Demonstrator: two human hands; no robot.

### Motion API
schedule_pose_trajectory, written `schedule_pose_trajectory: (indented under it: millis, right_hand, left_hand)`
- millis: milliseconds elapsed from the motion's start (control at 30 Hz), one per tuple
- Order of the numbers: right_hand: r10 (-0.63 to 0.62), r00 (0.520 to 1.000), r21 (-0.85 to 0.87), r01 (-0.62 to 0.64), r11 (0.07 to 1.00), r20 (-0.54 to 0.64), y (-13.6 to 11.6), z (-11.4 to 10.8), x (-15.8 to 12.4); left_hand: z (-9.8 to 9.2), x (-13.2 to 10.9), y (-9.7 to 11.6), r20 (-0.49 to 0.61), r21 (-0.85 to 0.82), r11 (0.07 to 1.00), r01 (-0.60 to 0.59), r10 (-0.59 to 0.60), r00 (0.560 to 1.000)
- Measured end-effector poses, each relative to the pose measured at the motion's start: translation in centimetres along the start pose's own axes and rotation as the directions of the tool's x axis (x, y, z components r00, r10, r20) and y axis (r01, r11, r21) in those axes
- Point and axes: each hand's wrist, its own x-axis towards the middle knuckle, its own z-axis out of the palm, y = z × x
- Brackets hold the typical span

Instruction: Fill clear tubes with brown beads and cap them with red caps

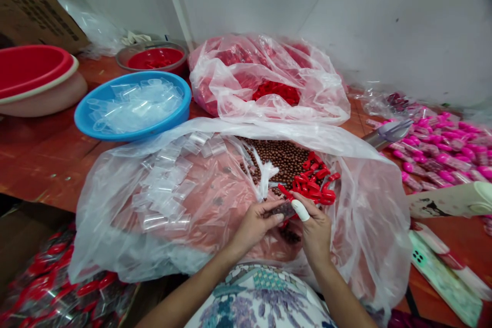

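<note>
My left hand pinches a small clear tube with dark brown balls inside. At the tube's upper end, my right hand, one digit wrapped in a white cover, grips a red plastic cap. Fingers partly hide where cap and tube meet, so I cannot tell whether they are joined. Just beyond my hands lie a heap of brown balls and a pile of red caps on a clear plastic bag. Clear empty tubes are scattered on the bag's left side.
Behind the bag stand a blue basin of clear tubes and a large bag of red parts. Pink-capped tubes are heaped right, near a phone and a pale handle-like object. Red-capped filled containers lie lower left.
</note>
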Motion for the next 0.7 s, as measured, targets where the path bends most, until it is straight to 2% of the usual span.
schedule_pose_trajectory:
  millis: [100,200,300,367,433,500,600,700]
  right_hand:
    - [-0.178,0.975,-0.16,0.198,0.967,0.135,-0.1,-0.5,0.2]
    - [-0.312,0.897,-0.332,0.411,0.849,0.312,0.2,-0.8,0.4]
    - [-0.425,0.809,-0.398,0.575,0.715,0.406,0.7,-0.7,0.5]
    - [-0.466,0.773,-0.415,0.628,0.659,0.43,0.9,-0.5,0.6]
    - [-0.477,0.757,-0.432,0.65,0.625,0.447,1.0,-0.4,0.6]
    - [-0.488,0.739,-0.439,0.671,0.598,0.464,1.2,-0.3,0.6]
    - [-0.525,0.687,-0.4,0.723,0.563,0.502,1.5,0.0,0.1]
    - [-0.524,0.624,-0.353,0.772,0.529,0.58,1.8,0.4,-0.5]
  left_hand:
    - [0.2,0.0,0.1,-0.073,-0.015,0.999,-0.028,0.027,0.997]
    - [0.3,0.0,0.3,-0.13,-0.077,0.997,-0.026,0.015,0.991]
    - [0.3,-0.2,0.2,-0.133,-0.17,0.985,-0.012,-0.011,0.991]
    - [0.2,-0.4,0.1,-0.122,-0.203,0.979,-0.019,-0.006,0.993]
    - [0.0,-0.6,0.0,-0.122,-0.212,0.977,-0.022,-0.004,0.992]
    - [-0.3,-0.8,0.1,-0.1,-0.266,0.963,0.036,-0.064,0.993]
    - [-0.5,-0.9,0.3,0.003,-0.423,0.887,0.185,-0.203,0.979]
    - [-0.2,-0.8,0.3,-0.022,-0.527,0.832,0.171,-0.214,0.977]
